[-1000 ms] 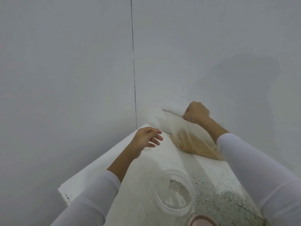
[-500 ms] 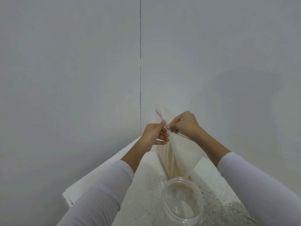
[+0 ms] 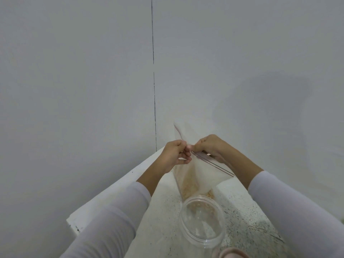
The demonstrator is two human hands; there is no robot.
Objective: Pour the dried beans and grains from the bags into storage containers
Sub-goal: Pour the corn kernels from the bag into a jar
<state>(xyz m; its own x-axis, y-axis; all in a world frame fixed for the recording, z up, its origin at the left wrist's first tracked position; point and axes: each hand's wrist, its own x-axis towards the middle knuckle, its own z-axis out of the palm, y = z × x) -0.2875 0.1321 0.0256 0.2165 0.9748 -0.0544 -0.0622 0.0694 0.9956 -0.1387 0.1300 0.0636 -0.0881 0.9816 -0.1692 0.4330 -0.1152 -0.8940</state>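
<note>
Head cam: both hands pinch the zip top of a clear plastic bag of tan grains [image 3: 193, 175], left hand [image 3: 176, 155] and right hand [image 3: 208, 147] gripping at the seal. Bag stands on the speckled white table [image 3: 160, 216], just behind a clear round plastic jar [image 3: 202, 220].

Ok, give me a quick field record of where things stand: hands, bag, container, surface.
left hand: pinches the bag's top edge at the zip strip
right hand: pinches the same edge, right beside the left hand
bag: clear zip bag, held upright, tan grains settled at its bottom
zip strip: whether open or sealed, cannot tell
container: clear round jar, lid off, standing just in front of the bag
counter: white speckled top, in a wall corner
</note>
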